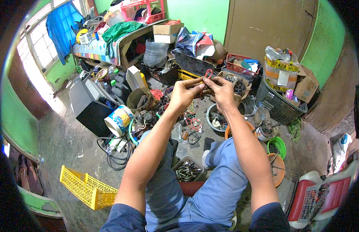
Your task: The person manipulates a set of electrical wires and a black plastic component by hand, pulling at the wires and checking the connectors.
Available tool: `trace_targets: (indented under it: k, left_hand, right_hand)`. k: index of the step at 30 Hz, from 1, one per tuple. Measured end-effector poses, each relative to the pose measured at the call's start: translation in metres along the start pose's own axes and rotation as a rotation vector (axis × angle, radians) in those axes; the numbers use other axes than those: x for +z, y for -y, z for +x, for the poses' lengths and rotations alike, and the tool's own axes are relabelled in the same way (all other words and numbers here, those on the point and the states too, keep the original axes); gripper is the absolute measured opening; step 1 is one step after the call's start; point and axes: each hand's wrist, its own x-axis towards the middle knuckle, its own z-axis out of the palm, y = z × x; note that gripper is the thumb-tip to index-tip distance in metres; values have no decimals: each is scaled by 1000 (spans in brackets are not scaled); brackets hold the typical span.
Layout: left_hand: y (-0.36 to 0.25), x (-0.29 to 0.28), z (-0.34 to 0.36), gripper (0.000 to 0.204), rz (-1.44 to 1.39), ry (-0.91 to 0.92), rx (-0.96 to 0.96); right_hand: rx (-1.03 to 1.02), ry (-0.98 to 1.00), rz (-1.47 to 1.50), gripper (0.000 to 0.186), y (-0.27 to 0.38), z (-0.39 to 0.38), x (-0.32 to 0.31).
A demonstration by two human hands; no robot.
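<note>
Both arms reach forward over my knees, and my two hands meet in front of me. A thin red wire [209,72] rises in a small loop above the fingertips. My left hand [184,92] pinches it from one side, and my right hand [221,92] pinches it from the other. The wire's lower end partly hides behind the fingers. Below the hands, red wires and small electronic parts [193,124] lie scattered on the floor. Between my feet stands a clear plastic tub [203,169] of small cylindrical pieces.
A grey basin [209,118] of parts and an orange basin [278,170] stand to the right, near a black crate [278,101]. At the left are a yellow plastic basket [86,186], a white bucket [118,120] and a coiled black cable [119,164]. A cluttered table [98,55] is behind.
</note>
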Motion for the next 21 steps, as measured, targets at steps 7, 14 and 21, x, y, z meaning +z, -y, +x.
trace_targets:
  k: [7,14,21]
  left_hand:
    - [-9,2,-3,35,188,-3,0]
    - [-13,-6,-1,27,41,44,-97]
    - [-4,-21,2,26,-449,158,-337]
  right_hand:
    - [-31,-41,-148,14,-7,5,-7]
    - [3,3,-37,22,-2,3,-4]
    - [87,170,208,23,10,-2,2]
